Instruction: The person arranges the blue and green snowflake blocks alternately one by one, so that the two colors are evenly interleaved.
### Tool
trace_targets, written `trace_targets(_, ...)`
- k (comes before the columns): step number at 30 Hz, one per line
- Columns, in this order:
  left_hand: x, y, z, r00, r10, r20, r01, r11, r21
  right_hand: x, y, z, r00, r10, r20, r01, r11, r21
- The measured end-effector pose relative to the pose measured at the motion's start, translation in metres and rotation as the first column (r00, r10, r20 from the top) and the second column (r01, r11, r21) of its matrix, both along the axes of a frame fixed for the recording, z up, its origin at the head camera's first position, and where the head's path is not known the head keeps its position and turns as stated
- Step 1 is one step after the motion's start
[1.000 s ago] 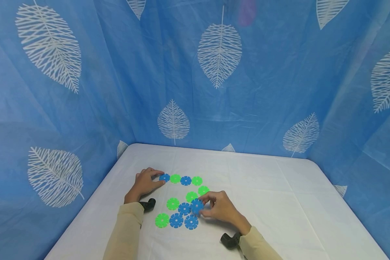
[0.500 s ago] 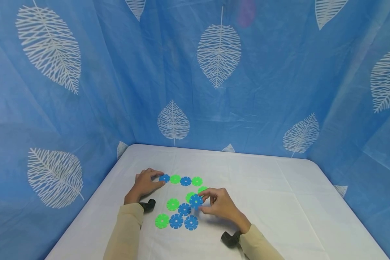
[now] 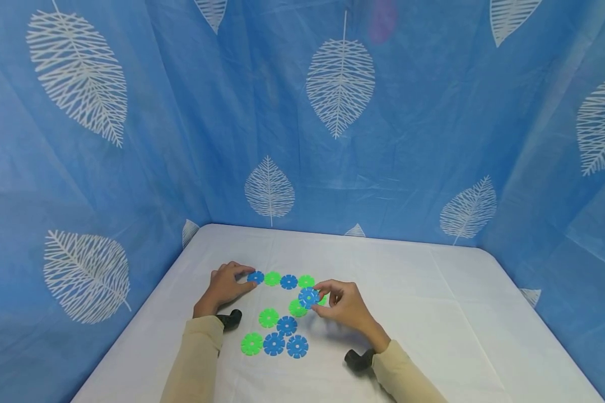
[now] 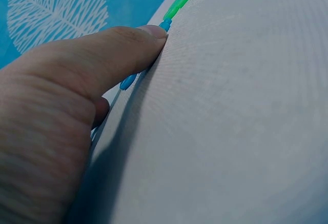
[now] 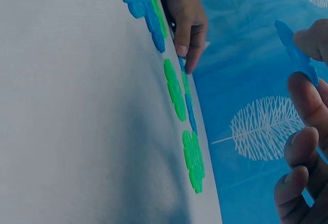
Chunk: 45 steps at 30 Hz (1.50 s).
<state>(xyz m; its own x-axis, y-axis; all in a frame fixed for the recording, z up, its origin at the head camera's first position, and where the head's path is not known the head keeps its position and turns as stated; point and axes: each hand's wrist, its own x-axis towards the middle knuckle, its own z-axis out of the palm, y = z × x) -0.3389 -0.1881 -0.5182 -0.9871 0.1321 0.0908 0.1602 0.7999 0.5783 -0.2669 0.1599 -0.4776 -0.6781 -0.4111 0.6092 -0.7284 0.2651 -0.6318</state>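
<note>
My right hand (image 3: 350, 307) pinches a blue notched disc (image 3: 309, 298) by its edge between thumb and index finger. In the right wrist view that disc (image 5: 293, 49) is tilted and clear of the table, the other fingers loosely curled below. At the far left, my left hand (image 3: 226, 286) pinches another blue notched disc (image 3: 255, 277), lying flat at the end of a row. Beside it in that row are a green disc (image 3: 272, 279), a blue disc (image 3: 289, 281) and a green disc (image 3: 306, 280). The raised disc partly covers two green discs, one of them this near one (image 3: 296, 308).
Closer to the front lie a green disc (image 3: 269, 318) and a blue disc (image 3: 287, 325), then a green disc (image 3: 252, 343) and two blue ones, including this disc (image 3: 297, 346). A white cloth covers the table (image 3: 408, 313). Blue leaf-patterned curtains (image 3: 393, 168) enclose it.
My right hand has lifted the blue disc away from the front group and carried it farther back, over the green discs. The left hand stays in place.
</note>
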Motion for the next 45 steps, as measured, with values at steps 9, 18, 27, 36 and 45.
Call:
trace_targets(9, 0.001, 0.001, 0.004, 1.0, -0.001, -0.008, 0.001, 1.0, 0.014, 0.0, 0.001, 0.026, 0.989, -0.098, 0.113, 0.1, 0.995, -0.014)
trace_targets(18, 0.003, 0.0, 0.006, 1.0, -0.004, 0.0, 0.004, 1.0, 0.014, -0.012, -0.001, 0.02, 0.971, -0.171, 0.165, 0.184, 0.981, -0.067)
trace_targets(27, 0.003, -0.002, 0.004, 1.0, -0.01, -0.001, 0.01, 1.0, 0.021, -0.041, 0.003, -0.013, 0.925, -0.302, 0.23, 0.32, 0.947, -0.043)
trace_targets(36, 0.002, 0.0, 0.004, 1.0, -0.001, 0.003, 0.001, 1.0, 0.01, -0.052, 0.008, -0.023, 0.912, -0.298, 0.282, 0.323, 0.945, -0.048)
trace_targets(45, 0.002, -0.001, 0.005, 1.0, 0.004, 0.005, -0.004, 1.0, 0.007, -0.057, 0.013, -0.029, 0.894, -0.322, 0.312, 0.33, 0.943, 0.026)
